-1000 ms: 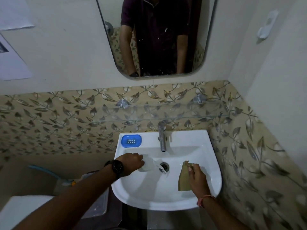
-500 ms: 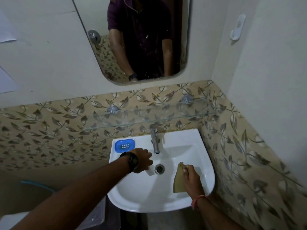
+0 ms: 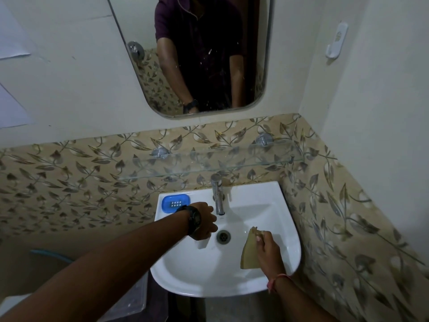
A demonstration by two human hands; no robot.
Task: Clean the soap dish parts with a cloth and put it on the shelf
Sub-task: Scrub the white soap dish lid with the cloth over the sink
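Note:
A blue soap dish part (image 3: 175, 201) with small drain holes lies on the back left corner of the white sink (image 3: 287, 263). My left hand (image 3: 205, 223), with a black watch at the wrist, is inside the bowl left of the drain and closed on a white soap dish part (image 3: 202, 244), of which only a lower edge shows. My right hand (image 3: 267, 249) holds a folded tan cloth (image 3: 248, 253) over the right side of the bowl. A glass shelf (image 3: 209, 162) runs along the tiled wall above the tap.
A chrome tap (image 3: 217, 196) stands at the back of the sink above the drain (image 3: 223, 236). A mirror (image 3: 202, 54) hangs over the shelf. A white hook (image 3: 336, 40) is on the right wall. The tiled wall closes in on the right.
My left hand has moved back and a little left, from beside the drain toward the tap, still holding the white part. The right hand with the cloth has stayed put. The view has shifted.

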